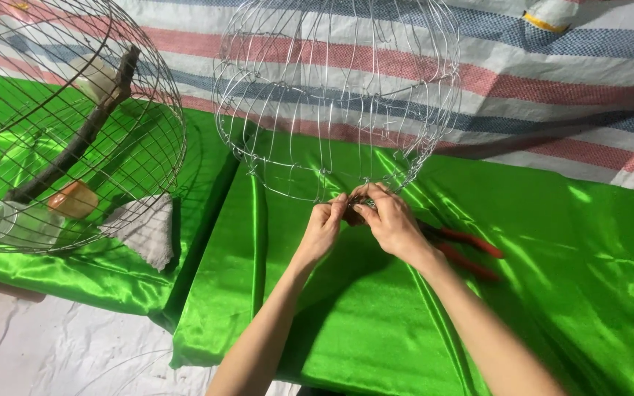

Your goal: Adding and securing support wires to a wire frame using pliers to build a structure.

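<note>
On the shiny green satin cloth (346, 315), the left hand (322, 229) and right hand (387, 220) meet, fingertips pinched tight on a small dark piece at the lower rim of the unfinished silver wire cage frame (335, 95). Red-handled pliers (464, 249) lie on the cloth just right of the hands. Farther left of the frame stands a finished round wire cage (157, 132) holding a brown branch perch (75, 139), with a striped tarpaulin (552, 81) behind.

At frame centre, the left hand (324, 224) and right hand (389, 220) pinched the lower rim of a wire cage (332, 95); red-handled pliers (471, 246) lay right on green cloth (552, 293).
</note>
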